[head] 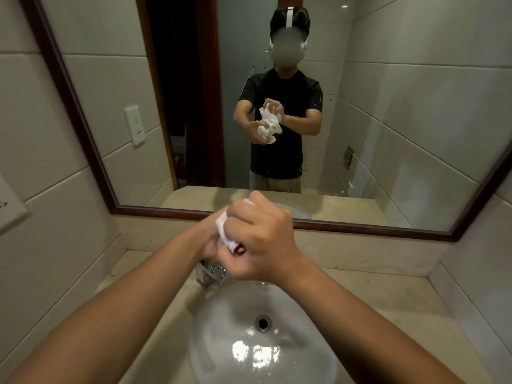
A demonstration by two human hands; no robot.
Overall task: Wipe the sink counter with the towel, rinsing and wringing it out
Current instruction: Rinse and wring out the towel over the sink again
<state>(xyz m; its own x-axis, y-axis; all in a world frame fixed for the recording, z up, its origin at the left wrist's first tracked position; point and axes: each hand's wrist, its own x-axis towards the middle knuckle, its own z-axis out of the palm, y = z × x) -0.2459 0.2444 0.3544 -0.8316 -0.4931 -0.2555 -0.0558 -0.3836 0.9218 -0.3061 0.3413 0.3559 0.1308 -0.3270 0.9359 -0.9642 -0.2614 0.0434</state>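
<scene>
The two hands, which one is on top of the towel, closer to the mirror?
The right hand is on top, curled over the white towel. The left hand grips it from underneath, mostly hidden behind the right.

My beige stone counter (pixel 388 309) carries the white oval sink (pixel 221 342) (set into it, wet and shiny), with a chrome faucet (pixel 212 273) at the basin's back rim.

Dim, warm indoor light, greenish cast. Bright glare patches on the wet sink basin (pixel 263 353); a ceiling light spot shows in the mirror (pixel 388 120) top right. Soft shadows under both forearms. Strong wide-angle bending at edges: mirror frame and tile lines bow. Hands slightly motion-blurred.
</scene>
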